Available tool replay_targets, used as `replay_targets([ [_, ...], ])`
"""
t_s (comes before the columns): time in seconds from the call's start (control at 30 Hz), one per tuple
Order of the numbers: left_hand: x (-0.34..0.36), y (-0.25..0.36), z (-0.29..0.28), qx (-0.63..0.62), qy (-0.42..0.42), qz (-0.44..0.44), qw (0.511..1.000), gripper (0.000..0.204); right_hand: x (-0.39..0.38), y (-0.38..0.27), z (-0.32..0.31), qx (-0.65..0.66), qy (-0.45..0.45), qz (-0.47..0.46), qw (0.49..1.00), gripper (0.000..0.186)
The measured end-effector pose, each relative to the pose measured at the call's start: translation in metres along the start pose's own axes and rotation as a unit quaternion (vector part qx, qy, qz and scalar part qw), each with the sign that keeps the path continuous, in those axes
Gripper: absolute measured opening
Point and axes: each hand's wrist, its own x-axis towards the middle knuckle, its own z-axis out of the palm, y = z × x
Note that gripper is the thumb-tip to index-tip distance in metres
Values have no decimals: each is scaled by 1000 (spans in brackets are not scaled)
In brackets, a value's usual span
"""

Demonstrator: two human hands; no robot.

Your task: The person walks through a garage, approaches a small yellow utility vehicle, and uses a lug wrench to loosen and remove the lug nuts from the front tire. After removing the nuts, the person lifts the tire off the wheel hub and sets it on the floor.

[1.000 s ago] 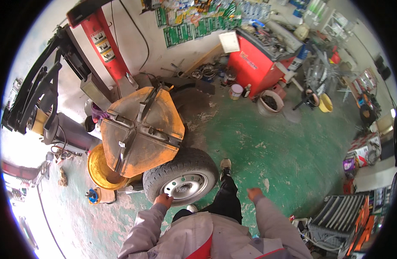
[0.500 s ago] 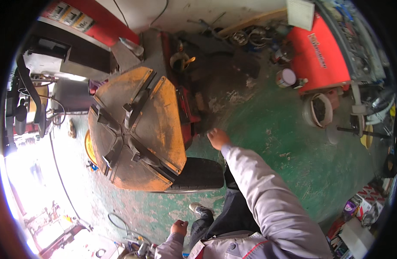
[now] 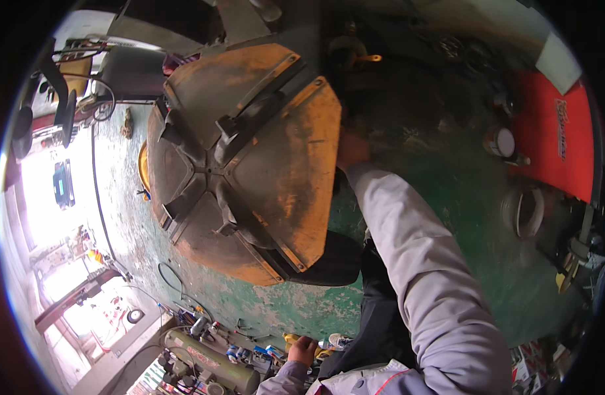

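Observation:
A tyre changer's turntable (image 3: pixel 286 191), worn orange and grey with dark clamping jaws (image 3: pixel 231 131), stands in front of me. My right arm reaches forward along its right side. My right hand (image 3: pixel 353 149) is at the turntable's right edge, in shadow and blurred. Its fingers cannot be made out, nor what they touch. My left hand (image 3: pixel 303 351) hangs low near my body with its fingers curled in, and nothing shows in it. A black tyre (image 3: pixel 345 260) stands partly hidden under the turntable's near right edge.
At the right are a red cabinet (image 3: pixel 559 141), a tin (image 3: pixel 499 141) and a white bucket (image 3: pixel 523 210). A cup with an orange-handled brush (image 3: pixel 368 58) sits beyond the turntable. A green air compressor tank (image 3: pixel 213 362) and several tools lie at the lower left. Green floor (image 3: pixel 315 309) spreads around.
The view has shifted, so the turntable appears larger and farther right. My right hand has moved in against the turntable's right edge. My left hand stays curled near my body.

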Motion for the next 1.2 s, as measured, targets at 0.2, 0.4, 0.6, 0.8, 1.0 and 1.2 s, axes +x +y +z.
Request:
replay_targets([
  [0.2,-1,2,4,-56,31,-14,998,34,15,3,11,-9,-5,13,1000,37],
  [0.4,2,-3,22,-122,6,-27,992,36,28,16,23,-36,-10,-5,999,33],
  [0.6,16,-24,31,-195,28,-24,980,32,33,34,14,-18,-4,-5,1000,32],
  [0.8,87,-30,15,-246,94,55,963,28,-26,56,-23,293,-2,57,954,36],
  [1.0,184,-17,-14,-324,169,114,924,31,-274,45,-54,407,2,233,883,23],
  [1.2,227,-8,-33,-335,183,114,917,32,-474,-7,-13,346,-6,329,879,7],
])
